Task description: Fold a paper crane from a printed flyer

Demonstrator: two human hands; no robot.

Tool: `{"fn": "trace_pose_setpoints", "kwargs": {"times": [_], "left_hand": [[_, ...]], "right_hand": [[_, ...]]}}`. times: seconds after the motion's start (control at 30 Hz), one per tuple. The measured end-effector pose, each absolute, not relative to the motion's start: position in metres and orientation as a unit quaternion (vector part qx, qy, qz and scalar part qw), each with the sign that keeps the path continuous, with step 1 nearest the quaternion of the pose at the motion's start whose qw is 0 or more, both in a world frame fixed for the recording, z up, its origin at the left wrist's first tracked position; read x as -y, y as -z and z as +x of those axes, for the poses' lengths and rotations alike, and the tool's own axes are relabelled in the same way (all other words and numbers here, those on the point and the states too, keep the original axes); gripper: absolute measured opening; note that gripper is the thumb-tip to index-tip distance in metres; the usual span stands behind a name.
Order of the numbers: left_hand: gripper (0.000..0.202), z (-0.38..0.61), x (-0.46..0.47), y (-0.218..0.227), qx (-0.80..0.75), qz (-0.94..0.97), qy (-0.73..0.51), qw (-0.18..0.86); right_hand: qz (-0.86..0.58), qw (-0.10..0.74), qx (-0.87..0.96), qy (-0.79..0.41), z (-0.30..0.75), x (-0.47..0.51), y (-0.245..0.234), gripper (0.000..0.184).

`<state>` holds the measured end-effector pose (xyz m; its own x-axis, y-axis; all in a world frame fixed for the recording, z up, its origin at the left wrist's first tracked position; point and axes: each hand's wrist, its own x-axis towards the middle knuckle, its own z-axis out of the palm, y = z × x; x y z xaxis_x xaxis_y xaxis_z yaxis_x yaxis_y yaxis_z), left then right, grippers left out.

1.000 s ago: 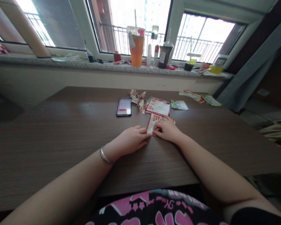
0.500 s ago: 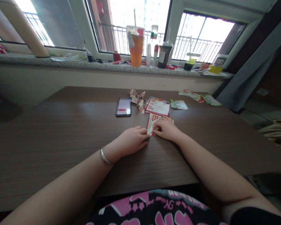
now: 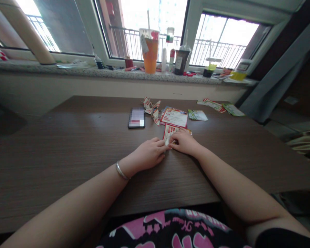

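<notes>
A printed paper sheet [image 3: 167,133], white with red edges and red labels, lies on the table under my hands. My right hand [image 3: 184,142] rests over its right part with fingers bent and closed at the sheet's near edge. From the left, my left hand [image 3: 152,151] reaches the same near edge, its fingers pressed together on the lower corner and almost touching the right fingertips. Just beyond lies a larger stack of similar red-bordered sheets [image 3: 174,117]. Folded striped paper pieces [image 3: 152,109] sit to the left of that stack. My fingers hide part of the sheet.
A phone [image 3: 136,117] lies left of the folded pieces. Green-and-white papers [image 3: 197,115] and more printed strips [image 3: 212,105] are at the right of the brown table [image 3: 74,144]. On the windowsill stand an orange drink cup [image 3: 151,55], a dark drink cup [image 3: 181,60] and several small items.
My left hand has shifted slightly right along the sheet's near edge, closer to the right fingertips. My right hand stays nearly in place.
</notes>
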<state>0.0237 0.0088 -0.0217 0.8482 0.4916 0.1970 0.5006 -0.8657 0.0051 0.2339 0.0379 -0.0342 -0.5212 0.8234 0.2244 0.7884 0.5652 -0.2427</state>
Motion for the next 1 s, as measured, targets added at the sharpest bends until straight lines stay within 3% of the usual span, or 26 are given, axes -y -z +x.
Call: {"fn": "trace_pose_setpoints", "kwargs": {"times": [0.63,1.0], "left_hand": [[0.02,0.018,-0.005,0.009,0.268,-0.957,0.086,0.071],[0.023,0.008,-0.01,0.007,0.258,-0.963,0.064,0.053]], "right_hand": [[-0.467,0.163,0.867,-0.065,0.235,-0.039,0.036,0.013],[-0.47,0.163,0.864,-0.078,0.237,-0.039,0.037,0.012]]}}
